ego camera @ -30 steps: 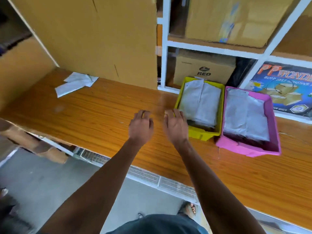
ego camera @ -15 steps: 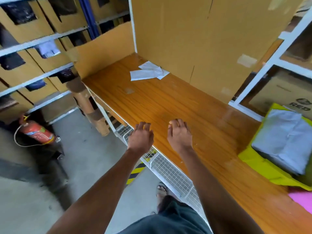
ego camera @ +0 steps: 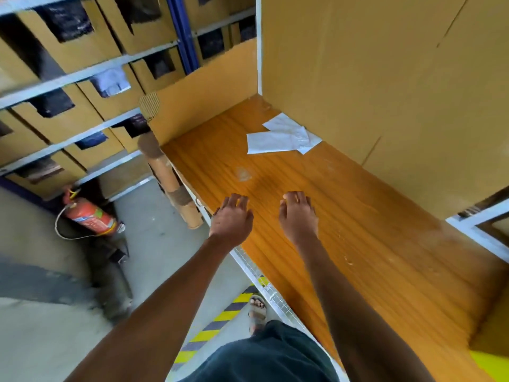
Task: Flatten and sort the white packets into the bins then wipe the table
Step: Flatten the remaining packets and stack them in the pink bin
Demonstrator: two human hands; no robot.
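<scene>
Two white packets [ego camera: 283, 137] lie overlapping on the wooden table [ego camera: 358, 230], near its far left corner against the cardboard wall. My left hand [ego camera: 232, 217] hovers over the table's front edge, fingers loosely curled, holding nothing. My right hand [ego camera: 297, 213] is beside it over the table top, also empty with relaxed fingers. Both hands are well short of the packets. Only a yellow corner of a bin [ego camera: 490, 365] shows at the bottom right; the pink bin is out of view.
Tall cardboard panels [ego camera: 385, 78] wall the table's back and left end. Cardboard tubes [ego camera: 170, 180] lean by the table's left corner. A red fire extinguisher [ego camera: 88, 215] sits on the floor under shelves of cardboard boxes [ego camera: 68, 51]. Yellow-black floor tape [ego camera: 220, 321] runs beside my sandalled foot.
The view has swung left along the table: the bins have slid out of frame to the right and the packets have come nearer. Both hands stay side by side, empty.
</scene>
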